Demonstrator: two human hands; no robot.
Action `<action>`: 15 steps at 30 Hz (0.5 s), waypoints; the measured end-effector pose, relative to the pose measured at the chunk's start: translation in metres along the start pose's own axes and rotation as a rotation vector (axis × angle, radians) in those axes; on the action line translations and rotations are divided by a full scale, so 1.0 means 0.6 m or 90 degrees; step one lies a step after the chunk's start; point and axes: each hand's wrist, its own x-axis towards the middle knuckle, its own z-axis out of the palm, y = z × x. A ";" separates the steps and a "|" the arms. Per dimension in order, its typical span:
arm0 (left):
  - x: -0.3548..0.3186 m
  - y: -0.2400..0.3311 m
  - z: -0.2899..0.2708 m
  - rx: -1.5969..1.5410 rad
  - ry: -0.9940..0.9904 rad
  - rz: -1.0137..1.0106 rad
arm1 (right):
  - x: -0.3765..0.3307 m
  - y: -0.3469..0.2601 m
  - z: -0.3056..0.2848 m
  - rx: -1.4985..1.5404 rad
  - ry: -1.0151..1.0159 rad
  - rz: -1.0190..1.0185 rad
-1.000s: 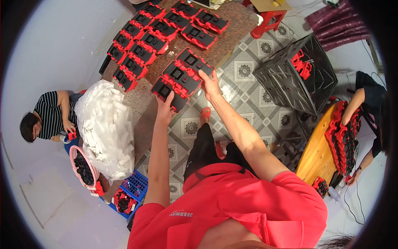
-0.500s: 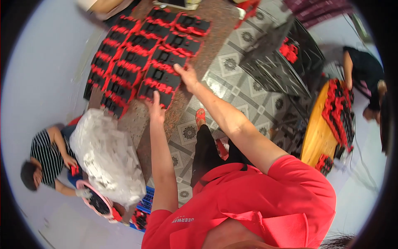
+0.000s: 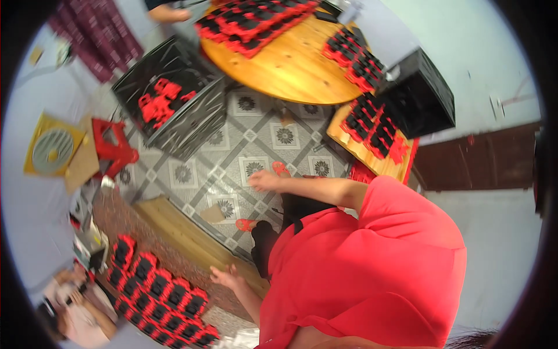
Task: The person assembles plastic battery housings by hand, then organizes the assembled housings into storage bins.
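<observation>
My left hand, its fingers apart and holding nothing, hovers by the edge of the speckled stone table. Nearest to it are rows of black-and-red blocky parts on that table; the hand is apart from them. My right hand hangs over the patterned tile floor, with its fingers loosely curled in and nothing seen in them. Fine detail of those fingers is blurred.
Ahead stands a black-lined bin with red pieces. Beyond is a round wooden table bearing more parts. A wooden stand, a black box and a red stool are around. A co-worker sits at lower left.
Both my hands have left the black-and-red parts they were touching. My view has turned right, so the stone table now lies at lower left and the round table ahead.
</observation>
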 end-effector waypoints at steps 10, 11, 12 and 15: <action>-0.423 -0.110 0.638 0.462 -0.822 0.048 | -0.183 0.043 -0.818 0.129 0.908 -0.391; -0.465 -0.138 0.689 0.498 -0.872 0.045 | -0.186 0.017 -0.881 0.146 0.904 -0.371; -0.520 -0.178 0.744 0.534 -0.948 0.028 | -0.206 0.026 -0.973 0.102 0.910 -0.365; -0.622 -0.282 0.883 0.643 -1.005 0.044 | -0.189 -0.004 -1.107 0.106 0.931 -0.188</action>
